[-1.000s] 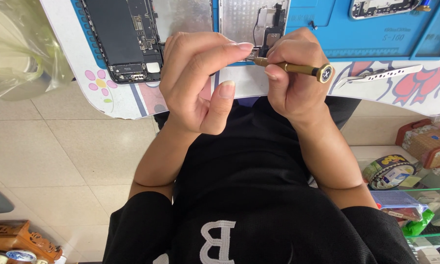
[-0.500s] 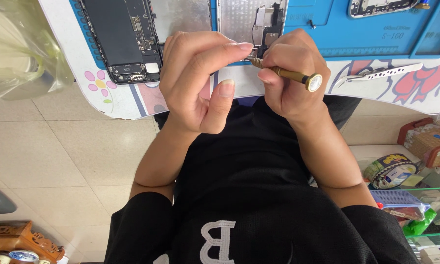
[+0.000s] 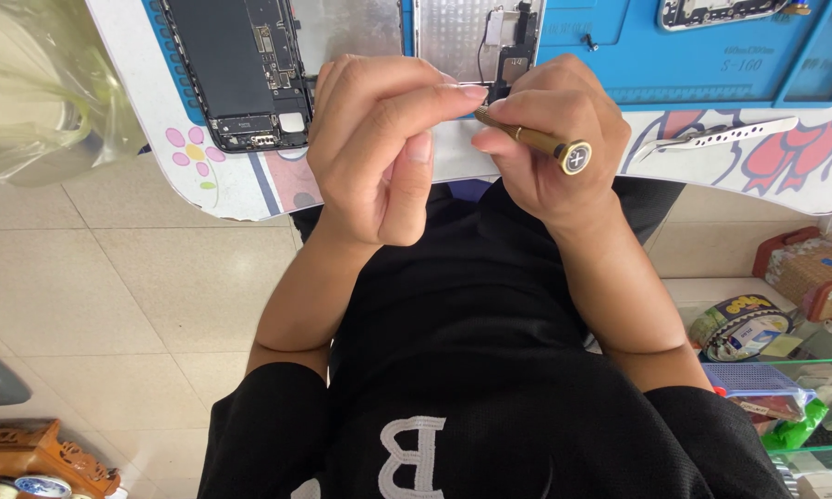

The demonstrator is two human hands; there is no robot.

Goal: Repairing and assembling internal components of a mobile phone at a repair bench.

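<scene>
1. The opened phone body point(image 3: 240, 74) lies flat on the blue mat point(image 3: 711, 55), left of the screwdriver; its dark battery and circuit parts are bare, its long axis running away from the person.
2. The left hand point(image 3: 379, 152) hovers just left of the screwdriver, fingers curled, thumb and forefinger pinched together at the tool's tip; what they pinch is too small to tell.
3. The screwdriver point(image 3: 531, 143) is a slim brass-coloured rod with a knurled grip and a round dark end cap marked with a cross. Its long axis slants: tip up-left toward the left hand, cap down-right toward the person.
4. The right hand point(image 3: 550, 139) grips the screwdriver, fingers wrapped round the shaft.
5. Perforated metal tweezers point(image 3: 721, 140) lie on the bench right of the screwdriver, glossy, pointing left.
</scene>
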